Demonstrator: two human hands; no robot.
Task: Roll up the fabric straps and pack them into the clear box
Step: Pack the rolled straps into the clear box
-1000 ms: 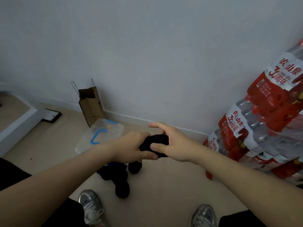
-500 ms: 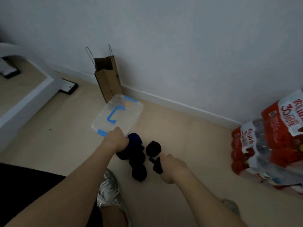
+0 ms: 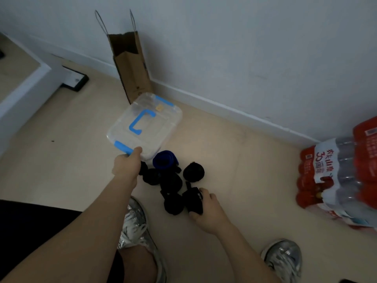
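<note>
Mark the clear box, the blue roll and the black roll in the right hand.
clear box (image 3: 163, 128): head view, bare lid beside its handle.
blue roll (image 3: 164, 161): head view, centre of its top.
held black roll (image 3: 194, 200): head view, exposed upper side.

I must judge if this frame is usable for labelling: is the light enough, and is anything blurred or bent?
Head view: light is dim, so the black rolled straps merge into one dark clump; the bottle pack at the right edge is smeared; the wide lens bows the skirting board.
</note>
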